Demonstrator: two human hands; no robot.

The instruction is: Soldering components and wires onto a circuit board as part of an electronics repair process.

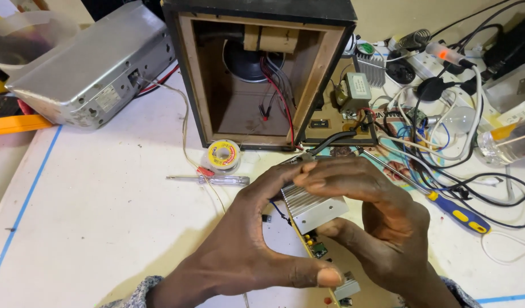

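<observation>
While both hands' fingers [308,183] curl closed, they grip the finned heatsink [311,206].

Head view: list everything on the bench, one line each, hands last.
Speaker box: one, black outside, bare wood inside, open back, top centre.
Metal case: one, silver, top left.
Solder reel: one, yellow label, in front of the box.
Clear screwdriver: one, red tip inside, left of the hands.
Blue screwdriver: one, blue and yellow handle, right of the hands.
Transformer board: one, right of the box.
Cables: many, black and white, tangled at right.
Heatsink board: one, silver fins, between the hands.
Left hand: holds the heatsink board.
Right hand: holds it too.
</observation>
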